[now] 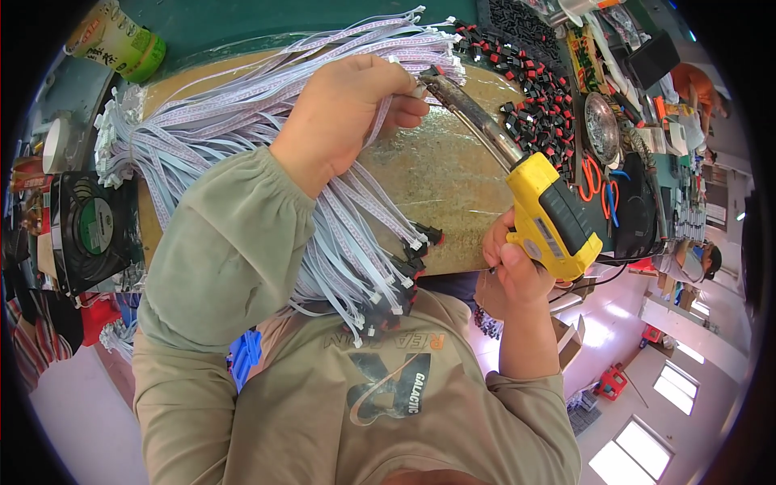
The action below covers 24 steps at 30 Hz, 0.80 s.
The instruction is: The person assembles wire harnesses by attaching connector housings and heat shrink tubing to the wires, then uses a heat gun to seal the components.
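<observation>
My right hand (517, 263) is wrapped around the grip of a yellow and black soldering gun (550, 218). The gun's long metal barrel slants up and left, its tip close to the fingers of my left hand (352, 109). Those fingers are closed in a pinch on the end of a white ribbon cable (378, 121), which hangs below them; the exact joint at the tip is partly hidden. Under my left forearm lies a thick bundle of white ribbon cables (202, 129). Several cables fan toward me, their white plugs and black ends (408, 263) at the board's near edge.
A brown work board (453, 194) covers the table. Small black and red parts (537, 113) are heaped right of the barrel, near a metal dish (600, 125) and orange-handled tools (592, 179). A black fan (93, 230) and green cup (117, 40) stand left. Other people are at far right.
</observation>
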Available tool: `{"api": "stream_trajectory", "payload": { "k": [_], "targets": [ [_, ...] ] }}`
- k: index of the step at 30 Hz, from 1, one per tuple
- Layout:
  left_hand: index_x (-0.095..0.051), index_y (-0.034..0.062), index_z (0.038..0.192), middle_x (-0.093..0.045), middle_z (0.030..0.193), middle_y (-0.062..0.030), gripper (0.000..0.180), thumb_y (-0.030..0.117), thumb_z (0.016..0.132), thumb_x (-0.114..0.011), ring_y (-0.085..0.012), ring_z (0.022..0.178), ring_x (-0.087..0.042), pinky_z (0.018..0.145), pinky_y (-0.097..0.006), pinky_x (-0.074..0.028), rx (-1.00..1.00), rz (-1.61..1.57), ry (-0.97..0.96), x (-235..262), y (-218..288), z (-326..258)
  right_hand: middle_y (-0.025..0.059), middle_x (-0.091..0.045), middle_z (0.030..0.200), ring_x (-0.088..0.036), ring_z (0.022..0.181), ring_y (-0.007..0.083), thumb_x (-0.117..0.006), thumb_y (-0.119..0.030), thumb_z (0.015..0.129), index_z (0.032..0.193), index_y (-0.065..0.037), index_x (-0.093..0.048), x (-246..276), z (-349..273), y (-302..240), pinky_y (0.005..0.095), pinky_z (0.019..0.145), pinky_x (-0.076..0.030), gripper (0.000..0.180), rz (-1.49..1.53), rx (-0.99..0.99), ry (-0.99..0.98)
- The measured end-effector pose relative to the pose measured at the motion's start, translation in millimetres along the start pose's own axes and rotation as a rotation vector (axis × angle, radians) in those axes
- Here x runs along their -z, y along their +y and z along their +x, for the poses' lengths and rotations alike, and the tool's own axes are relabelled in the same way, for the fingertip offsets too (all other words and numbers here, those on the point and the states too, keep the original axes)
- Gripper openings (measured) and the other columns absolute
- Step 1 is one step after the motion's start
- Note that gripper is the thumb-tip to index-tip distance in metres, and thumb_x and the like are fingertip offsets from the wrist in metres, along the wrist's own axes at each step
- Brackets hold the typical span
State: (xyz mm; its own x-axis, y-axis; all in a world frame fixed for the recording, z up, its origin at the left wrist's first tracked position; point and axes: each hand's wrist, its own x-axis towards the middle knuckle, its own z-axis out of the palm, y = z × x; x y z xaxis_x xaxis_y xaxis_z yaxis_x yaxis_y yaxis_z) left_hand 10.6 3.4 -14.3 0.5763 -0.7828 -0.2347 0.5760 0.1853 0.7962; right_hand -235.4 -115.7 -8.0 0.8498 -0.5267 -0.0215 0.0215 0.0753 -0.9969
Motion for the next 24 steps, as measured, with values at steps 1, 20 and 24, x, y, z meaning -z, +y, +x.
{"api": "stream_trajectory", "payload": {
  "k": [1,20,24],
  "targets": [
    [-0.058,0.0001,0.086,-0.063,0.087,-0.0095,0.009,0.008,0.085,-0.061,-0.0206,0.080,-0.066,0.075,-0.031,-0.055,-0.001,0.000,0.002,0.5,0.5,-0.6,0.0048,-0.045,0.069,-0.043,0.056,0.0134,-0.071,-0.016,0.077,0.108,0.000,-0.047,-0.6,0.8,-0.5,0.0247,0.049,-0.035,0.043,0.001,0.012,-0.012],
    [-0.060,0.0004,0.086,-0.064,0.086,-0.0092,0.011,0.011,0.085,-0.061,-0.0198,0.081,-0.066,0.075,-0.030,-0.054,-0.015,-0.014,0.010,2.0,-3.3,2.3,0.0022,-0.045,0.066,-0.043,0.054,0.0121,-0.078,-0.027,0.074,0.121,0.003,-0.046,2.6,-3.9,1.9,0.0238,0.048,-0.034,0.064,-0.010,0.045,0.002],
    [-0.060,0.0009,0.087,-0.064,0.085,-0.0088,0.010,0.011,0.086,-0.060,-0.0195,0.080,-0.066,0.074,-0.030,-0.054,-0.015,-0.022,0.009,3.5,-4.6,2.4,0.0016,-0.045,0.068,-0.043,0.055,0.0114,-0.078,-0.027,0.076,0.116,0.001,-0.047,7.6,-5.1,10.2,0.0237,0.049,-0.034,0.058,-0.123,0.053,-0.017]
  ]
}}
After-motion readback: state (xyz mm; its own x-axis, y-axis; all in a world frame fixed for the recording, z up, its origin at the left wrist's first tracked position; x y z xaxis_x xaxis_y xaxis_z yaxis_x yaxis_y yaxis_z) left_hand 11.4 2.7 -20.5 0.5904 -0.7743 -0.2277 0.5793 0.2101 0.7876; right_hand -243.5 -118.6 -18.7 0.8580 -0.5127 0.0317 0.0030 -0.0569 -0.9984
